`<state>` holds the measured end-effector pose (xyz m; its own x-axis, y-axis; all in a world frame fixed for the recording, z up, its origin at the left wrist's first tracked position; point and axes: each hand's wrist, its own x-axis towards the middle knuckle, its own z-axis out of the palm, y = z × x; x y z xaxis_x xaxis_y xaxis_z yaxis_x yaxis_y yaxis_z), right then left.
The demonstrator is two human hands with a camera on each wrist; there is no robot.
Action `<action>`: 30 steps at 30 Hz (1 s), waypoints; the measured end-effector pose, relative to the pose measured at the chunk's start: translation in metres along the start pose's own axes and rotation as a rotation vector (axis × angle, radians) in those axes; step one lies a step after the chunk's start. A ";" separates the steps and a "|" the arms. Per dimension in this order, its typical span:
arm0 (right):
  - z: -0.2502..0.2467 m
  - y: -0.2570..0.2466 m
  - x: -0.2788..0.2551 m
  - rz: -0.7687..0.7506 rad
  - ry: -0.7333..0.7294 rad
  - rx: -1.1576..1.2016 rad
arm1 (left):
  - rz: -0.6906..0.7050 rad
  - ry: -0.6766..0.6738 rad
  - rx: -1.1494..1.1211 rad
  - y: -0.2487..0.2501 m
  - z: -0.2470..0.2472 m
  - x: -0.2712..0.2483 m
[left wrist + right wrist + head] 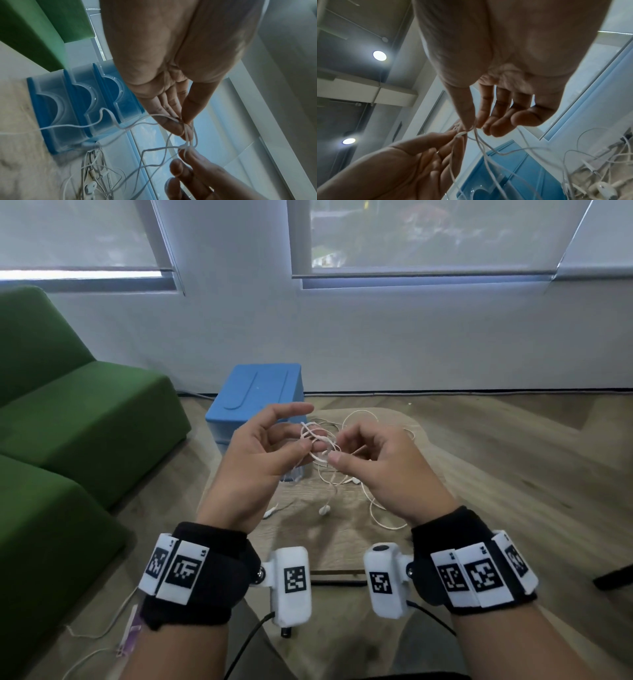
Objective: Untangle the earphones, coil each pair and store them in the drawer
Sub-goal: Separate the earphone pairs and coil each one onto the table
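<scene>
Loose earphone cords [359, 474] sprawl under my hands; the blue drawer unit [255, 402] blocks the bench's [342, 535] far-left corner

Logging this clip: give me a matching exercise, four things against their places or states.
Things:
1. knot
2. earbud
3. drawer unit
4. sofa

Places or states:
A. green, left of the table
B. pinched between both hands
C. hanging from the cord above the table
D. blue, beyond the left hand

Pairs: 1-B, 2-C, 3-D, 4-A

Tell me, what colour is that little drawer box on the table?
Blue drawer box, with clear drawer fronts; the left wrist view shows it best.
</scene>
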<state>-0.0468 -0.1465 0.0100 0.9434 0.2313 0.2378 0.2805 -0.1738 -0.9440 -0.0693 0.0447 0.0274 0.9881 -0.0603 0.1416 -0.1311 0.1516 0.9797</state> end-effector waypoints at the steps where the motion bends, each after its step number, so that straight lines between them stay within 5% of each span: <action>1: 0.001 0.001 -0.001 -0.001 0.007 -0.002 | -0.001 -0.001 0.000 -0.001 0.000 -0.001; 21: -0.019 0.000 0.002 0.019 0.232 0.266 | 0.060 0.088 0.198 0.001 0.026 0.011; 30: -0.024 -0.015 0.006 0.161 -0.086 0.680 | 0.069 0.186 0.180 0.004 0.029 0.021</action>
<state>-0.0414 -0.1658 0.0308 0.9387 0.3324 0.0908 -0.0606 0.4185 -0.9062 -0.0511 0.0150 0.0382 0.9720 0.1285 0.1969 -0.1947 -0.0294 0.9804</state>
